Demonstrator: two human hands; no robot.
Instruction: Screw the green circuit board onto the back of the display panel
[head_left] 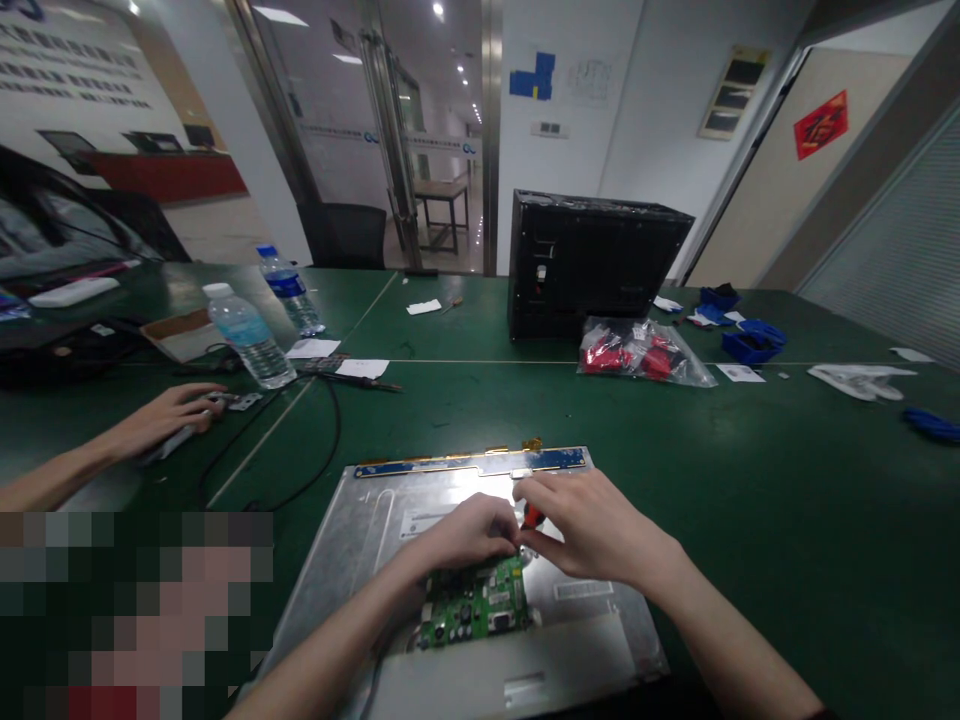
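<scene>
A metal display panel (337,560) lies back side up on the table in front of me. Fixed to it is a green circuit board (480,600), and a blue strip board (472,464) runs along its far edge. My right hand (585,522) is closed around a screwdriver (533,516) with an orange-red handle, over the board's far right corner; its tip is hidden. Just left of it, my left hand (476,530) rests at the board's far edge with fingers curled and pinched. Whatever those fingers hold is hidden.
Another person's hand (180,415) holds a small object at left. Two water bottles (251,335) stand beyond a black cable (337,430). A black monitor casing (600,265) stands at the back, a plastic bag with red parts (645,352) before it. Blue trays (752,342) are at right.
</scene>
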